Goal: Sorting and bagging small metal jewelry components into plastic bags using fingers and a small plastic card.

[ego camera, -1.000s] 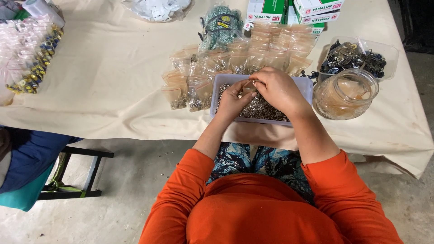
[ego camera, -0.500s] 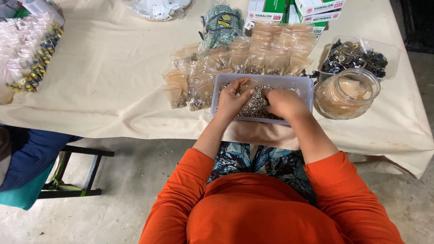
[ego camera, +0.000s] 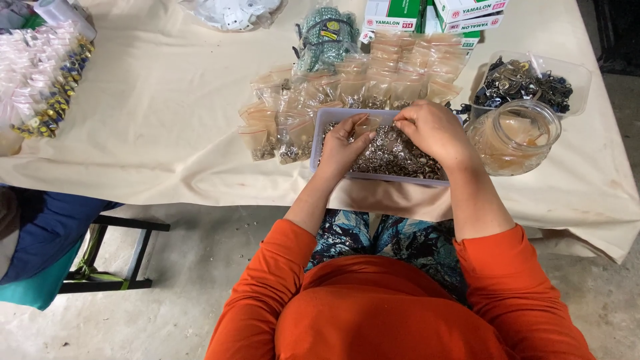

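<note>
I am sitting at the table's near edge in my orange sleeves, both hands working over the shallow plastic tray (ego camera: 333, 119) of small silvery metal fasteners (ego camera: 393, 155) right in front of me. My left hand (ego camera: 345, 143) is resting palm-down on the heap, fingers curled around what looks like a small clear bag (ego camera: 365, 125) at the tray's far side; I cannot tell how firmly it is gripped. My right hand (ego camera: 432, 131) is hovering over the heap with fingertips pinched together near that bag, seemingly on a fastener or two, though they are too small to be sure. A second ago both hands were lifted close together above the tray; half a second ago they were spreading down into the pile, so I am now picking up again. Just to my right a glass jar (ego camera: 515, 138) is standing, and behind it a clear tub of dark metal pieces (ego camera: 527, 81). Beyond the tray, rows of filled small bags (ego camera: 347, 90) are lying on the cream tablecloth (ego camera: 160, 113), with cartons (ego camera: 427, 13) farthest away.
</note>
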